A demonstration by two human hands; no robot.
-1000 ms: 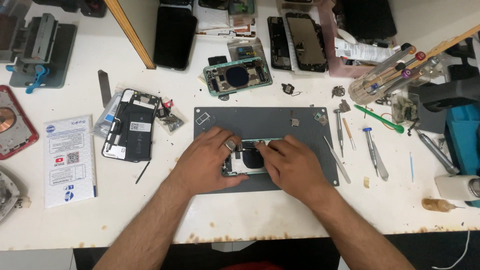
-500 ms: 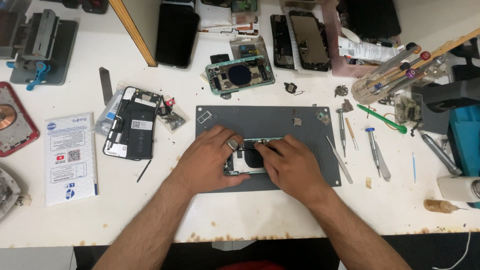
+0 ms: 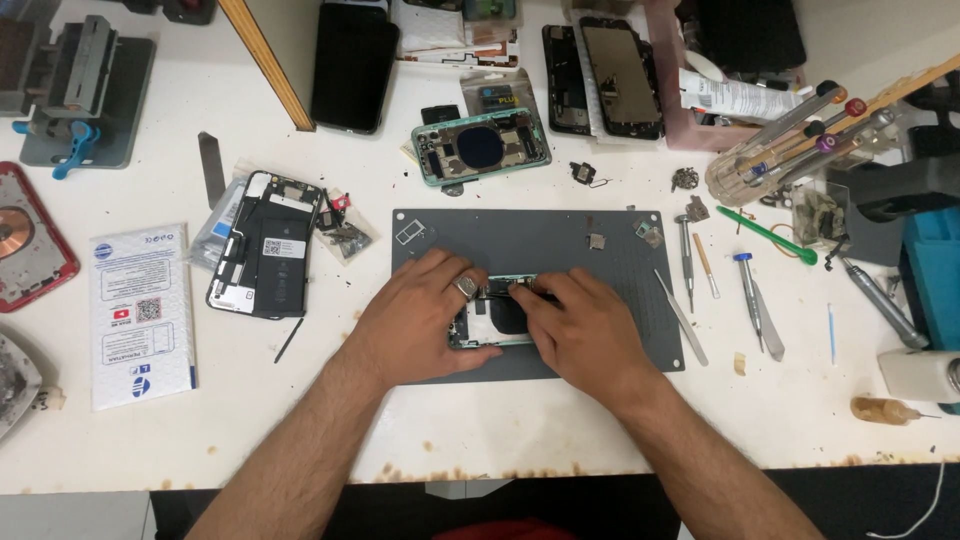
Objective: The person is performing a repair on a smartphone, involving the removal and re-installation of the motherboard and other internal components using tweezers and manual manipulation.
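An opened phone body [image 3: 497, 316] with a pale green frame lies on the dark grey work mat [image 3: 540, 235] at the table's middle. My left hand [image 3: 418, 318], with a ring on one finger, rests on the phone's left side and holds it down. Over the phone's right side lies my right hand [image 3: 580, 330], fingertips pinched at the upper edge of its insides. Both hands cover most of the phone. Whether the right fingers hold a small part is hidden.
Tweezers [image 3: 681, 316] and screwdrivers [image 3: 755, 300] lie right of the mat. A second green phone shell [image 3: 482, 146] sits behind it, an open black phone [image 3: 268, 244] to the left, a white leaflet [image 3: 140, 310] far left. Tool holder [image 3: 790, 135] at back right.
The hands stay on the phone. The view has shifted slightly; the fingers have barely moved.
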